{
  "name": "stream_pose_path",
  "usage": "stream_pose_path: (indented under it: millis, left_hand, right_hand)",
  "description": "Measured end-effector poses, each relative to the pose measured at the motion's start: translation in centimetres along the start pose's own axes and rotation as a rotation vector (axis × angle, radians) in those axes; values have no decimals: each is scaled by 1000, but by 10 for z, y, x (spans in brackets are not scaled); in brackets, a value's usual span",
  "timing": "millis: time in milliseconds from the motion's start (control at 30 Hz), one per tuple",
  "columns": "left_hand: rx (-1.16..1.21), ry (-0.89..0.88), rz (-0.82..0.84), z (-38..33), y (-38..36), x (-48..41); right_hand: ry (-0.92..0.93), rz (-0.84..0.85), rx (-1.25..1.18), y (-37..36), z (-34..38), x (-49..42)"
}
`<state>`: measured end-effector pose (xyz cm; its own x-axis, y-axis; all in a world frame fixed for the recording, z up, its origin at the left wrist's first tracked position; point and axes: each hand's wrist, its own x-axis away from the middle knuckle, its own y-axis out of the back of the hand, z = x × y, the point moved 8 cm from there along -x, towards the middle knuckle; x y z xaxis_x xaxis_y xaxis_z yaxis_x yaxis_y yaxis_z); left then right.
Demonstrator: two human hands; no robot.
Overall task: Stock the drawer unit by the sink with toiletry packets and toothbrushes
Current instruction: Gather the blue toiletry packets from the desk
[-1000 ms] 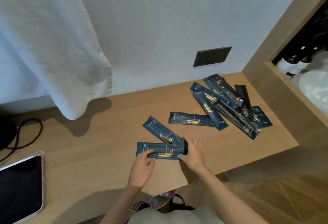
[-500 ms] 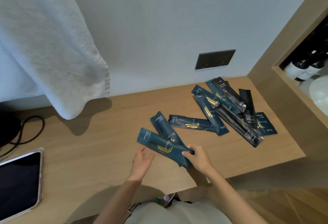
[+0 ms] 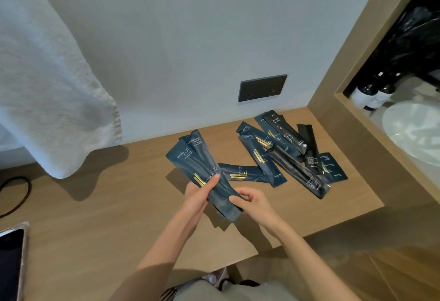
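While poised above the tabletop (image 3: 119, 205), clamps a fanned pair of dark blue packets (image 3: 190, 157) in left grip (image 3: 195, 196), thumb across the front; pinches their lower end with right grip (image 3: 254, 203). Leaves a lone blue packet (image 3: 240, 174) flat on the tabletop just behind, plus an overlapping heap of blue and black packets (image 3: 281, 150) further right, near the wall socket (image 3: 262, 87).

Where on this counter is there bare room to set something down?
Bare wood lies between the tablet and the left hand, below the towel. A narrower strip runs along the front edge before the packet pile. The back right corner is crowded.
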<state>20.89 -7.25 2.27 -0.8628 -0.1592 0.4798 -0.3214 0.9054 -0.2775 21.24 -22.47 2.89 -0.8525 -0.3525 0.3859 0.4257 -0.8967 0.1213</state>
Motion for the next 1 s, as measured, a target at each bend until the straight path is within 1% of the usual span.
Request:
stream_pose_path:
  millis: [67, 100, 133, 200, 300, 400, 500, 600, 733, 867, 1000]
  left_hand:
    - [-10, -2, 11, -3, -2, 0]
    - [-25, -1, 7, -3, -1, -1]
    - [-43, -1, -2, -3, 2, -2]
    - [-103, -4, -36, -4, 10, -2]
    - [-185, -17, -71, -11, 18, 2]
    - [-222, -42, -69, -23, 20, 8]
    - [-247, -61, -60, -32, 22, 13]
    - [-318, -44, -109, -34, 32, 14]
    - [-370, -34, -171, -31, 47, 16]
    - [-364, -52, -190, -32, 53, 24]
    - [-349, -39, -205, -31, 60, 28]
  right_hand:
    - [-12, 39, -14, 5, 0, 0]
    - [-33, 32, -27, 12, -3, -2]
    - [-52, 1, -45, 22, -7, -5]
    - [-78, -112, -37, 50, -15, -16]
    - [-89, -280, 156, 99, -30, -41]
    - [-165, -353, 408, 136, -49, -67]
    - [-261, -364, 575, 147, -62, -85]
    - [-259, -390, 684, 140, -57, -95]
    - [-223, -427, 698, 128, -51, -106]
    - [-232, -378, 713, 113, -51, -116]
    - [-284, -285, 744, 104, -57, -122]
